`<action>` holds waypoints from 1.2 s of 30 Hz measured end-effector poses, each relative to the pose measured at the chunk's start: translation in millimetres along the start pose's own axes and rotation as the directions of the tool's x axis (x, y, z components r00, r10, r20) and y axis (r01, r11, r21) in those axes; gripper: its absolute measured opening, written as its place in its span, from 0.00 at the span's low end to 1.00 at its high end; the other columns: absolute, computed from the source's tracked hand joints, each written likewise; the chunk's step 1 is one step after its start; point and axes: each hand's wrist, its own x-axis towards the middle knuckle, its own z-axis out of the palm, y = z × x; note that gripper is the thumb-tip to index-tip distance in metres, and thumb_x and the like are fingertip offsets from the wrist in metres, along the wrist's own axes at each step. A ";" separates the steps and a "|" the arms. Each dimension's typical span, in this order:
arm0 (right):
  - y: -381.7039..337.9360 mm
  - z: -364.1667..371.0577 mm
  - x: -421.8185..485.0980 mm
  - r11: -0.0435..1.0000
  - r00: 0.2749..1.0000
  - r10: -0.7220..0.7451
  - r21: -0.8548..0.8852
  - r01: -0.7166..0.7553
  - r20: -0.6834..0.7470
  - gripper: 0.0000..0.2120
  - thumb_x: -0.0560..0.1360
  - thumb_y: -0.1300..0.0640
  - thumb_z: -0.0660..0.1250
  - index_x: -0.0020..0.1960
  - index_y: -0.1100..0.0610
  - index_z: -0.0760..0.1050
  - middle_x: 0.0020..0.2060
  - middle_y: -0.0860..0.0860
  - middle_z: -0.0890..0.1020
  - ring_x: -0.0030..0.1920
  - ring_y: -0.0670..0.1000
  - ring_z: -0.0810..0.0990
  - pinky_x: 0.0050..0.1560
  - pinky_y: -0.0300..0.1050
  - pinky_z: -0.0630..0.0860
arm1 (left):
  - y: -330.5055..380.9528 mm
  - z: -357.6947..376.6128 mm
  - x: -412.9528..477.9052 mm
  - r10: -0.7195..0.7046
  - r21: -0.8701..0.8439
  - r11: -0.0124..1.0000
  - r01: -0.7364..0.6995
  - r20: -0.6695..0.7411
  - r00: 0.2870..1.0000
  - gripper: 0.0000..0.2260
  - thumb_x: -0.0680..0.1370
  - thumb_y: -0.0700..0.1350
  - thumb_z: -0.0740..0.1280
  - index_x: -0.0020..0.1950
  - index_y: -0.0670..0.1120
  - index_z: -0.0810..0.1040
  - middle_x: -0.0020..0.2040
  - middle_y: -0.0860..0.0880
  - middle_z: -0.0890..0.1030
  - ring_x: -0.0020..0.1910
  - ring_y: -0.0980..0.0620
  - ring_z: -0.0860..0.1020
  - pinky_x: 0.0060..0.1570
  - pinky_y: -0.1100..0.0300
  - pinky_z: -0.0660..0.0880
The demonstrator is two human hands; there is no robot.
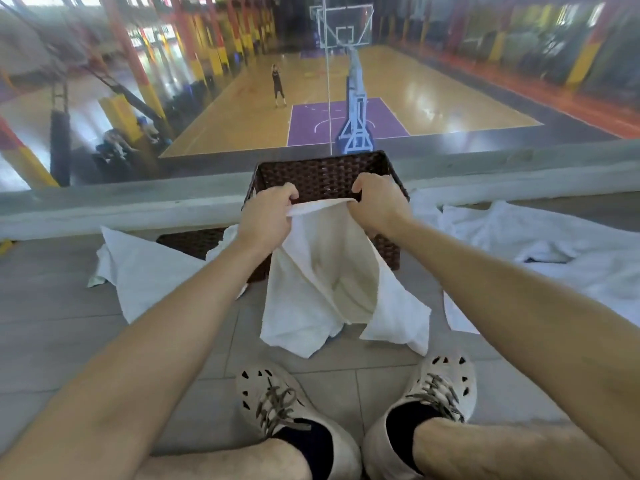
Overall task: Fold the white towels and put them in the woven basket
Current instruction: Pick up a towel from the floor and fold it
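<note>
A white towel (329, 289) hangs from both my hands in front of the dark brown woven basket (322, 174). My left hand (266, 216) is shut on the towel's upper left edge and my right hand (377, 202) on its upper right edge. The cloth droops in loose folds, its lower corners resting on the tiled floor just beyond my shoes. The basket stands against the low concrete ledge, and my hands are held over its near rim. Another white towel (145, 268) lies spread on the floor to the left, and more white towels (540, 244) lie crumpled to the right.
A flat dark woven lid (194, 240) lies on the floor left of the basket, partly under the left towel. A grey concrete ledge (104, 206) with a glass barrier above it bounds the floor ahead. My two shoes (353, 407) are on the grey tiles below.
</note>
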 end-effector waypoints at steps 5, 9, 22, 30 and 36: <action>-37.2 -72.4 29.3 0.980 0.998 -0.005 0.201 -0.006 0.056 0.09 0.82 0.63 0.59 0.56 0.60 0.78 0.35 0.60 0.87 0.29 0.57 0.87 0.36 0.55 0.88 | -8.2 -26.7 -3.9 -0.021 -0.136 0.991 0.013 -0.062 0.998 0.10 0.82 0.39 0.66 0.51 0.53 0.67 0.39 0.50 0.79 0.36 0.46 0.78 0.39 0.41 0.79; -39.8 -44.7 12.0 0.969 0.958 -0.122 -0.177 0.171 0.259 0.24 0.74 0.35 0.74 0.58 0.53 0.76 0.42 0.51 0.87 0.37 0.53 0.88 0.44 0.53 0.87 | -7.8 -23.0 -14.9 -0.172 -0.351 0.925 0.145 -0.048 0.984 0.07 0.83 0.41 0.70 0.54 0.52 0.74 0.46 0.52 0.84 0.46 0.53 0.83 0.50 0.48 0.82; -31.4 48.3 -9.9 0.969 0.980 -0.178 -0.160 0.190 0.091 0.20 0.79 0.37 0.62 0.43 0.54 0.73 0.38 0.51 0.80 0.43 0.58 0.84 0.39 0.49 0.77 | 8.6 -34.3 -15.9 -0.073 -0.545 0.838 0.014 -0.087 0.994 0.10 0.79 0.36 0.75 0.46 0.46 0.75 0.46 0.53 0.88 0.50 0.57 0.87 0.54 0.54 0.83; -56.5 -16.8 9.9 0.982 0.982 -0.148 0.135 0.131 0.122 0.10 0.79 0.61 0.57 0.52 0.57 0.78 0.31 0.57 0.86 0.25 0.54 0.85 0.33 0.51 0.86 | 8.1 -7.2 -15.9 0.217 -0.108 0.971 -0.212 0.046 0.975 0.14 0.76 0.35 0.66 0.49 0.51 0.87 0.51 0.49 0.81 0.50 0.45 0.81 0.48 0.48 0.79; -61.8 -74.5 22.7 0.952 0.998 -0.049 0.305 0.037 0.032 0.09 0.82 0.57 0.61 0.60 0.56 0.76 0.38 0.60 0.87 0.29 0.58 0.87 0.38 0.52 0.87 | 15.8 1.7 -20.1 0.001 -0.475 0.868 0.145 0.295 0.956 0.21 0.71 0.65 0.80 0.62 0.62 0.86 0.61 0.60 0.80 0.64 0.57 0.76 0.63 0.56 0.73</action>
